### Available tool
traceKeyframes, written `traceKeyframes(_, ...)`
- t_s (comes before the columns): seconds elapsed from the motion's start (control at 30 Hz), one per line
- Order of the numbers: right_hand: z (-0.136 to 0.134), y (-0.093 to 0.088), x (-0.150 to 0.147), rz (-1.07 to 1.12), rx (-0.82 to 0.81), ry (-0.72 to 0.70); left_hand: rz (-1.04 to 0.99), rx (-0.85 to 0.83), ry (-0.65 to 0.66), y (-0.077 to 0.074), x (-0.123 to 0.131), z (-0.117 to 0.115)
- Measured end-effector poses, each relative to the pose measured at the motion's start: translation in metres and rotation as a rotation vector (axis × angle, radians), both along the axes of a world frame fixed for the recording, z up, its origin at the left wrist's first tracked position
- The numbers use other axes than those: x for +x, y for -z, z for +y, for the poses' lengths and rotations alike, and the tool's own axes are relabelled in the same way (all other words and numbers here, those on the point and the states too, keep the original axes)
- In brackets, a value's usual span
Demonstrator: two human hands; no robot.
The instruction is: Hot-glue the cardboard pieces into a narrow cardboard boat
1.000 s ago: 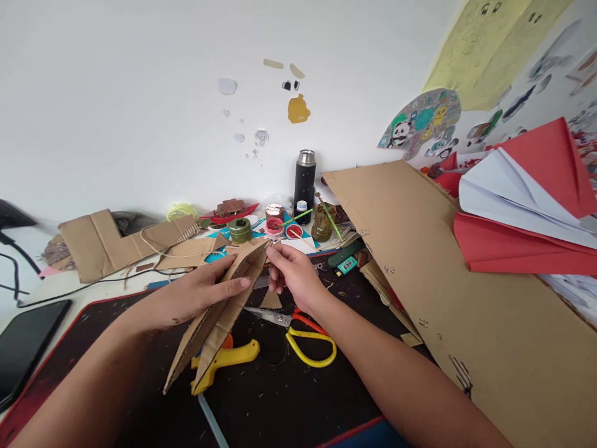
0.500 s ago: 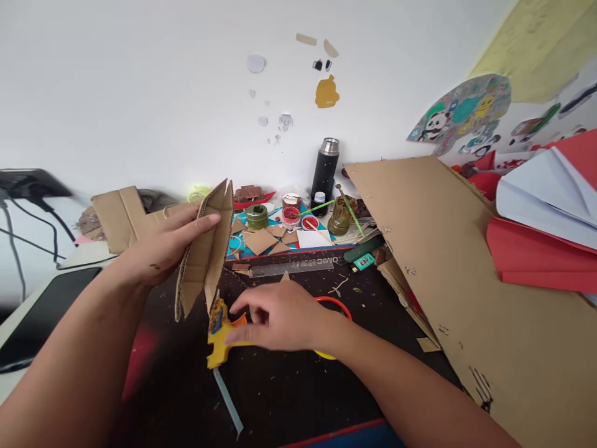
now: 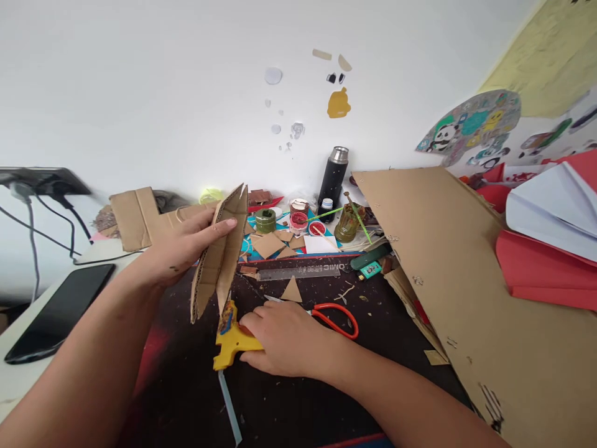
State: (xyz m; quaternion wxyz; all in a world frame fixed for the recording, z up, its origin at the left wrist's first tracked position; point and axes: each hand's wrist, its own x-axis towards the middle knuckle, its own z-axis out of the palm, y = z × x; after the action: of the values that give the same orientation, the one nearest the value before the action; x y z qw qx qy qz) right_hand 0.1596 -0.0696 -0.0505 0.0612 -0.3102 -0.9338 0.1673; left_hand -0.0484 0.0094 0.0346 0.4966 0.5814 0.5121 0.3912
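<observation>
My left hand is closed on a folded piece of cardboard, holding it upright above the dark mat. Below it, a yellow hot glue gun lies on its side, its nozzle close to the cardboard's lower tip. My right hand has its fingers wrapped round the glue gun's handle. A pale glue stick sticks out of the gun's back end toward me. Just beyond my right hand lie scissors with red handles, partly covered by that hand, and a small cardboard triangle.
A clear ruler lies behind the triangle. Paint jars, cardboard scraps and a black thermos stand along the wall. A large cardboard sheet leans at the right. On the left rests a black phone, near power cables.
My right hand has come down and closed round the glue gun's handle, where it hovered with fingers apart. My left hand keeps hold of the cardboard. The whole view has shifted slightly.
</observation>
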Motion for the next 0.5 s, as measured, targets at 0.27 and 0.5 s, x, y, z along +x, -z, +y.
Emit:
traceKeyframes(0.27,0.013,-0.001,0.007,0.512,-0.583,0.325,-0.049,0.099,-0.252,-0.008,-0.011,0.0)
traceKeyframes(0.5,0.048,0.009,0.02,1.182,-1.137,0.531,0.076,0.17,-0.409,-0.014,-0.022,-0.001)
